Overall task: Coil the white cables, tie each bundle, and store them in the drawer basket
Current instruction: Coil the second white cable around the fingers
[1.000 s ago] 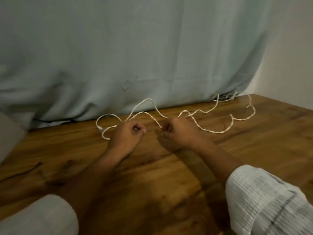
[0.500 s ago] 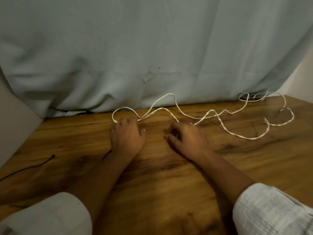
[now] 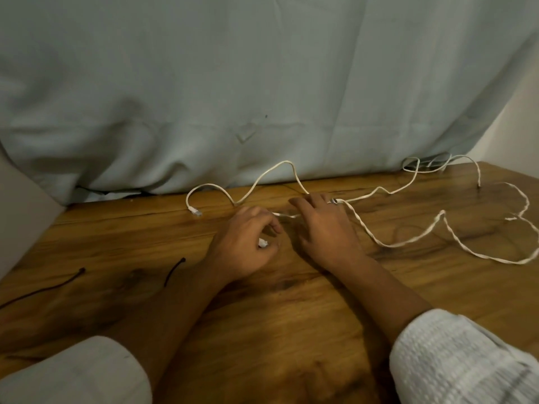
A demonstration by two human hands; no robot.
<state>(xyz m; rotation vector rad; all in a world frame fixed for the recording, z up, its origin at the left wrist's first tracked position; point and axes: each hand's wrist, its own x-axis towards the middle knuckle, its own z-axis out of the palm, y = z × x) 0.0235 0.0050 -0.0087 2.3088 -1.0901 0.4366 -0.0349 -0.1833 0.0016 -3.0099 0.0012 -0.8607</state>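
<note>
A long white cable (image 3: 388, 244) lies in loose waves over the wooden table (image 3: 291, 316), running from a plug end (image 3: 196, 212) at the left to loops at the far right. My left hand (image 3: 248, 246) has its fingers curled round a white piece of the cable near its palm. My right hand (image 3: 323, 225) lies on the cable just right of it, fingers stretched forward over the strand. A short stretch of cable (image 3: 287, 215) spans between the two hands.
Two thin black ties lie on the table at the left, one long (image 3: 40, 290) and one short (image 3: 174, 269). A pale blue-grey cloth (image 3: 262, 83) hangs behind the table's far edge. A grey panel (image 3: 20, 211) stands at the left.
My left hand has moved back toward me and to the right, leaving the plug end lying free on the table. My right hand has shifted slightly forward over the cable.
</note>
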